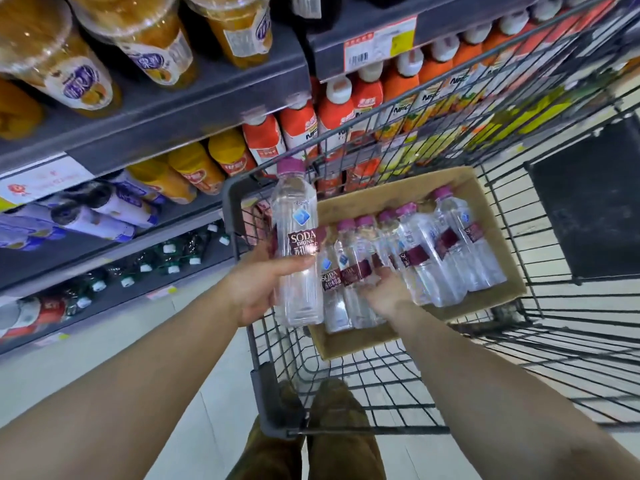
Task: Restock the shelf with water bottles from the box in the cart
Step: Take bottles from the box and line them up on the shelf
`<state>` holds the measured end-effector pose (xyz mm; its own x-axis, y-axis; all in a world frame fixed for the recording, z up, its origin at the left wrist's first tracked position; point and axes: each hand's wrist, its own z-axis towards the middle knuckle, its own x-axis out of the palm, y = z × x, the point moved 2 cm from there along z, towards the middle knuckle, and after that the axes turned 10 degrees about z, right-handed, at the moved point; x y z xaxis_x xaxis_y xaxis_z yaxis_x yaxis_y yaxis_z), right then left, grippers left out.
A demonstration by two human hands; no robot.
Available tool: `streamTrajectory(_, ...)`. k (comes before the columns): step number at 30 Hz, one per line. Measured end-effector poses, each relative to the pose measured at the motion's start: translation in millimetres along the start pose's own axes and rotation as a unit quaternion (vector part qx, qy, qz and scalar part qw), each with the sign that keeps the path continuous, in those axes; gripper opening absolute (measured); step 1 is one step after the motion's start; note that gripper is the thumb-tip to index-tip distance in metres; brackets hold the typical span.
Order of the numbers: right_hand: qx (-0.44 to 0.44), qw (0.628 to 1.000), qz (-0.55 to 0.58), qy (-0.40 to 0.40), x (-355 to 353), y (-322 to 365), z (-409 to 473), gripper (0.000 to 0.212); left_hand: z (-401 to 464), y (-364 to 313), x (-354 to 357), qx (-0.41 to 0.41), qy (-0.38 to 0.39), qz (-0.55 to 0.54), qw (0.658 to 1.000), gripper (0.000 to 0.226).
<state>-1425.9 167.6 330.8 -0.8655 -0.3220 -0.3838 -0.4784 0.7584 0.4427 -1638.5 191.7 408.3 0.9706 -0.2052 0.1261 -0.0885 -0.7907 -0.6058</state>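
My left hand (pixel 258 284) is shut on a clear water bottle (pixel 296 220) with a purple cap and a maroon label, held upright over the cart's left rim. My right hand (pixel 386 289) reaches into the cardboard box (pixel 498 237) and lies on the lower part of the bottles there; I cannot tell whether its fingers have closed on one. Several more such bottles (pixel 426 251) lie side by side in the box. The box rests in the wire cart (pixel 571 306). The shelves (pixel 194 109) stand to the left and ahead.
The shelves hold fruit cups (pixel 149 39), orange juice bottles (pixel 332 102), yellow bottles (pixel 194 169), purple-labelled bottles (pixel 114 209) and dark bottles (pixel 166 258) lower down. A black panel (pixel 588 202) stands at the cart's right side. My feet (pixel 325 403) stand behind the cart on pale floor.
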Motion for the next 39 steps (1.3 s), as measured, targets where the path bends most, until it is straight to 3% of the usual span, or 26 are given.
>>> streamTrajectory(2, 0.011, 1.0, -0.019, -0.016, 12, -3, 8, 0.064, 5, 7, -3, -0.003, -0.005, 0.0, 1.0, 0.096)
streamTrajectory(6, 0.027, 0.993, -0.093, -0.064, 23, -17, 27, 0.069, 10, 14, -3, -0.004, -0.006, -0.007, 1.0, 0.083)
streamTrajectory(10, 0.012, 0.999, -0.044, -0.024, 13, -24, 37, 0.06, 9, 17, 1, -0.006, -0.004, -0.003, 1.0, 0.086)
streamTrajectory(13, 0.029, 0.996, 0.065, 0.049, -6, -22, 34, 0.061, 3, 14, 5, -0.003, -0.021, -0.004, 1.0, 0.084)
streamTrajectory(16, 0.056, 0.967, 0.196, 0.152, -22, -16, 13, 0.05, -9, 11, 9, 0.003, -0.023, -0.011, 1.0, 0.074)
streamTrajectory(19, 0.054, 0.929, 0.299, 0.211, -34, -6, -23, 0.035, -28, 10, 11, 0.003, -0.032, -0.039, 0.999, 0.087)
streamTrajectory(23, -0.001, 0.877, 0.392, 0.277, -43, 18, -81, 0.078, -69, 2, 12, 0.025, -0.036, -0.068, 0.997, 0.117)
streamTrajectory(29, -0.145, 0.87, 0.331, 0.335, -17, 79, -181, 0.092, -164, -21, -12, 0.125, -0.011, -0.05, 0.991, 0.054)
streamTrajectory(35, -0.243, 0.885, 0.206, 0.341, 77, 136, -297, 0.045, -293, 6, -103, 0.237, -0.08, -0.068, 0.966, 0.088)
streamTrajectory(39, -0.335, 0.871, 0.148, 0.327, 186, 170, -394, 0.042, -409, 53, -189, 0.296, -0.131, -0.092, 0.942, 0.09)
